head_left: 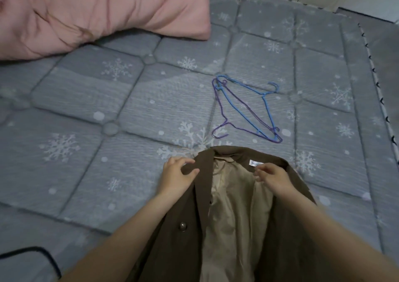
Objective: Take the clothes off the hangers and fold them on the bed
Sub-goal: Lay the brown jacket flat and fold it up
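A: Head view. Brown coat (254,227) spread on the bed (129,108), front open, tan lining (231,195) facing up, collar pointing away, white label (255,163) at the neck.

B: Left hand (177,174)?

A: Curled on the coat's left lapel edge, thumb and fingers pinching the brown cloth near the collar. One dark button (182,226) lower down, under the left forearm.

B: And the right hand (273,179)?

A: On the opposite side of the collar, just below the label, fingers bent down into the cloth where lining meets brown shell. Looks like a grip on the coat's edge, though blurred at the fingertips.

B: Hangers?

A: Two wire ones, off the clothes, lying flat on the bed just beyond both hands, a little toward the right one. Blue hanger (248,104) overlapping the purple hanger (233,121), hooks pointing opposite ways.

B: Farther out?

A: Pink quilt (97,16) bunched up well beyond the left hand, at the far left of the bed. Grey bedcover with white snowflakes under everything. Dark-edged corner of something (32,258) near the left elbow, too little showing to identify.
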A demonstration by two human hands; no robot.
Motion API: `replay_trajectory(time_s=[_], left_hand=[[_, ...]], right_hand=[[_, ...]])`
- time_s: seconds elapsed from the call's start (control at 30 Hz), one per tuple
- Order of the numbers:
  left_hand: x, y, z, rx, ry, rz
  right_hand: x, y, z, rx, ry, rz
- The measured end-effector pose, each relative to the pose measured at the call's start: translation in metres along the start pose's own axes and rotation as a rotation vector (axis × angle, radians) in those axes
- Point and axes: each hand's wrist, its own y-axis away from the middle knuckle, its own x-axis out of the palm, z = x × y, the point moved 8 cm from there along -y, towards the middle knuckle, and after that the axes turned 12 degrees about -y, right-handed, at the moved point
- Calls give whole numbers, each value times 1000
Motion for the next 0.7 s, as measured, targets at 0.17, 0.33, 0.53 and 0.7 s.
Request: replay_trajectory(time_s=[0.17, 0.33, 0.53, 0.7], left_hand=[[4, 54, 42, -46, 40, 26], [20, 122, 80, -125, 35, 39], [61, 200, 101, -226, 17, 98], [84, 226, 109, -227, -158, 90]], right_hand=[[54, 18, 4, -13, 57, 139], [95, 32, -1, 4, -22, 183], [122, 39, -1, 15, -119, 154], [142, 27, -7, 35, -121, 179]])
